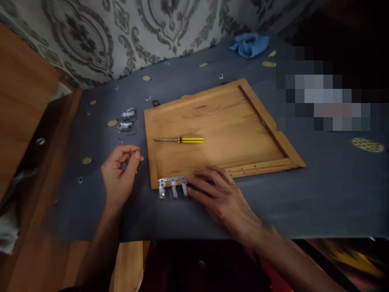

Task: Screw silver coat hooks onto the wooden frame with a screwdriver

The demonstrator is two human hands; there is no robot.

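Note:
A wooden cabinet door (212,121) with a raised frame lies flat on the table. On its near edge, toward the left corner, sit three metal hinges: an outer one (162,188), a middle one (174,187) and an inner one (184,186). My right hand (223,198) lies over that edge with fingers stretched out, the fingertips against the inner hinge; its thumb is hidden. Left of the door, my left hand (121,170) is raised with thumb and forefinger pinched together; what they hold, if anything, is too small to name. A yellow-handled screwdriver (190,140) rests on the door panel.
More metal hinges (127,121) lie left of the door, with small screws (118,141) beside them. A blue cloth (251,44) is at the back of the dark patterned table covering (319,194). Wooden furniture (27,105) stands at the left. A pixelated area hides the upper right.

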